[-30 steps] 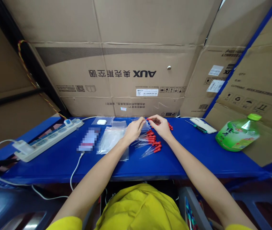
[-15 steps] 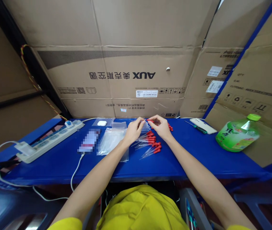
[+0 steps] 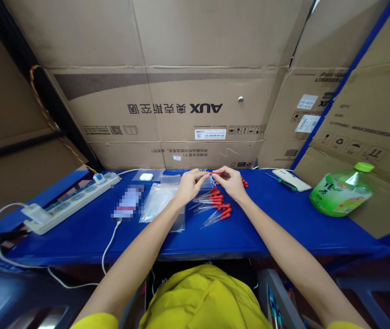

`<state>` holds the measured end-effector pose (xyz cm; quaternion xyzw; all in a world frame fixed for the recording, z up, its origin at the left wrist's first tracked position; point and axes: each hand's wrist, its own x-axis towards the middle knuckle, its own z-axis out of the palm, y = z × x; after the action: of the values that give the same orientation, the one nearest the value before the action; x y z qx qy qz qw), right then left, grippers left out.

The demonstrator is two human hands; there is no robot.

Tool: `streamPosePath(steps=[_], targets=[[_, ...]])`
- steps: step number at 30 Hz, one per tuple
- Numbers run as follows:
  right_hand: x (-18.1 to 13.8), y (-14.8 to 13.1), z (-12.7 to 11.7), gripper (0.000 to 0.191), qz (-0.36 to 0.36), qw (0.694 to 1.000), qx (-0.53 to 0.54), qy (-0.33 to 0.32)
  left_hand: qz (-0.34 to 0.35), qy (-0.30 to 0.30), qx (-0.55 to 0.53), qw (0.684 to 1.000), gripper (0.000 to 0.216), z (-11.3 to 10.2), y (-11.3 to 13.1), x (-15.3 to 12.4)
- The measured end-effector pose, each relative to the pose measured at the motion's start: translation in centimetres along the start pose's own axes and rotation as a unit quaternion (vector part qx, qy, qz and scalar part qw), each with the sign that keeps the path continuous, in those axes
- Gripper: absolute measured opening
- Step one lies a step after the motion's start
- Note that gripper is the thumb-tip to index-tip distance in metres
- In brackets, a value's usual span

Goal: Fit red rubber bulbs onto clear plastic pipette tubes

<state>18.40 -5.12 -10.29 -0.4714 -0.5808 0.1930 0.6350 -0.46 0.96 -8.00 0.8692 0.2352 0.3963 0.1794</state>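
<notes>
My left hand (image 3: 188,185) pinches a thin glass dropper tube at its fingertips; most of the tube is hidden by the fingers. My right hand (image 3: 234,183) closes on a red rubber bulb (image 3: 216,174), which meets the tube's end between the two hands. Beneath the fingers lie loose clear tubes (image 3: 210,183). Nearer to me is a row of droppers (image 3: 217,201), red bulbs to the right and clear tips to the left. Loose red bulbs (image 3: 245,183) show just beyond my right hand, partly hidden by it.
Clear plastic bags (image 3: 158,205) lie left of my left forearm, beside a phone (image 3: 128,202) on a cable. A power strip (image 3: 74,201) runs along the left. On the right are a white slab with a green tool (image 3: 287,184) and a green bottle (image 3: 340,192). Cardboard (image 3: 177,87) walls the back.
My left fingers have come slightly right and levelled out, closer to my right fingertips. The tube and bulb are now together at the fingertips. The row of droppers looks the same.
</notes>
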Motion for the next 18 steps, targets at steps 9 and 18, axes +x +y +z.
streamPosePath(steps=[9, 18], targets=[[-0.3, -0.7, 0.4, 0.038, 0.027, 0.999, 0.045, -0.009, 0.027, -0.053, 0.034, 0.998, 0.037, -1.1, 0.2, 0.1], [0.0, -1.1, 0.0, 0.034, 0.015, 0.998, 0.046, -0.027, 0.037, -0.038, 0.001, 0.999, 0.040, -1.3, -0.1, 0.2]])
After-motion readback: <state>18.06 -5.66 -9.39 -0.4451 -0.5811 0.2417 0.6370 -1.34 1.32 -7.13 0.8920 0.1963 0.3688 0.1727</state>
